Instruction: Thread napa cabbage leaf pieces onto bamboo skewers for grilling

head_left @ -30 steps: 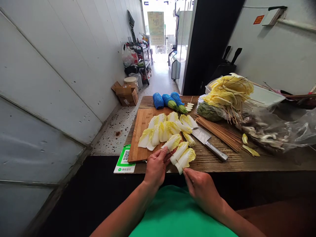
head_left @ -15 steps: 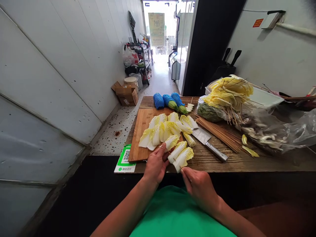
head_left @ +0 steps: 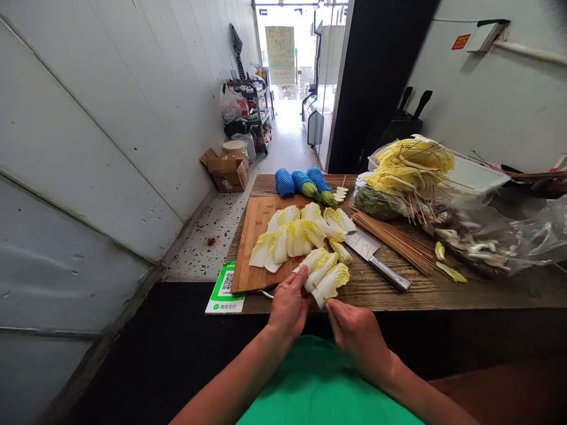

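My left hand (head_left: 290, 301) is closed on a napa cabbage leaf (head_left: 312, 258), thumb on top and fingers beneath. That leaf lies against two more cabbage leaves (head_left: 330, 284) threaded on a thin skewer. My right hand (head_left: 354, 321) pinches the skewer's near end, most of which is hidden by leaves and fingers. Just beyond, loose cabbage leaves (head_left: 283, 241) overlap on a wooden cutting board (head_left: 248, 262). A cleaver (head_left: 385, 273) rests to the right, its blade partly under a leaf, beside a cabbage core (head_left: 341, 252).
Bamboo skewers (head_left: 394, 239) lie in a bundle right of the cleaver. Skewered cabbage (head_left: 411, 165) is piled behind them, near a plastic bag of mushrooms (head_left: 478, 239). Blue-netted squashes (head_left: 305, 183) lie at the table's back. A QR-code card (head_left: 225, 292) sits at the left edge.
My left hand has moved right, bringing its leaf up against the two skewered ones. My right hand stays almost in place, still pinching the skewer.
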A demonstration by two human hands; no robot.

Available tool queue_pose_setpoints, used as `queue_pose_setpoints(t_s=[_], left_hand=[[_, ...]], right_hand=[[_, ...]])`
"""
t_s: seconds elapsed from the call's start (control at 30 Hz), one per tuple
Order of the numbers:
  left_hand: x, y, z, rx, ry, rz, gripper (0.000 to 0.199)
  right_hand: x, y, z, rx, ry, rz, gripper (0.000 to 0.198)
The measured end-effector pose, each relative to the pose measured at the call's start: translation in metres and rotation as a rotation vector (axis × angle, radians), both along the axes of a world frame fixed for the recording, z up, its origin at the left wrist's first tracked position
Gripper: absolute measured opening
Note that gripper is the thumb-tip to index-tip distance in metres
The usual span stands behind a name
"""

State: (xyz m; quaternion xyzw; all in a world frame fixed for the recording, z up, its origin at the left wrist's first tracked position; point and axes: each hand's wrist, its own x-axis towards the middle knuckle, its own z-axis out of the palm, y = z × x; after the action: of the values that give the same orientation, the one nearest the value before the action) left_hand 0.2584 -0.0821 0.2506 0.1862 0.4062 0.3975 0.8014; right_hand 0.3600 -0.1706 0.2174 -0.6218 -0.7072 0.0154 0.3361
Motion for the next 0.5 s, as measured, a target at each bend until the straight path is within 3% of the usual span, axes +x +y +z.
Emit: queue_pose_setpoints(t_s=[0.13, 0.2, 0.27, 0.37, 0.43, 0.5], left_hand=[[-0.010, 0.006, 0.002, 0.037, -0.020, -0.076, 0.035], [-0.021, 0.013, 0.004, 0.178, 0.060, -0.005, 0.037], [-0.036, 0.023, 0.006, 0.426, 0.282, 0.108, 0.038], [-0.064, 0.042, 0.013, 0.767, 0.777, 0.246, 0.036], [-0.080, 0.051, 0.018, 0.867, 1.045, 0.325, 0.034], [-0.090, 0.055, 0.021, 0.905, 1.204, 0.312, 0.031]], right_hand=[[0.007, 0.003, -0.002, 0.039, 0.007, -0.046, 0.029], [0.011, 0.004, -0.004, 0.077, 0.007, -0.075, 0.029], [0.016, 0.004, -0.006, 0.108, 0.019, -0.087, 0.027], [0.025, 0.002, -0.007, 0.145, 0.064, -0.115, 0.025], [0.031, 0.000, -0.008, 0.165, 0.092, -0.154, 0.024], [0.036, -0.001, -0.008, 0.165, 0.113, -0.188, 0.024]])
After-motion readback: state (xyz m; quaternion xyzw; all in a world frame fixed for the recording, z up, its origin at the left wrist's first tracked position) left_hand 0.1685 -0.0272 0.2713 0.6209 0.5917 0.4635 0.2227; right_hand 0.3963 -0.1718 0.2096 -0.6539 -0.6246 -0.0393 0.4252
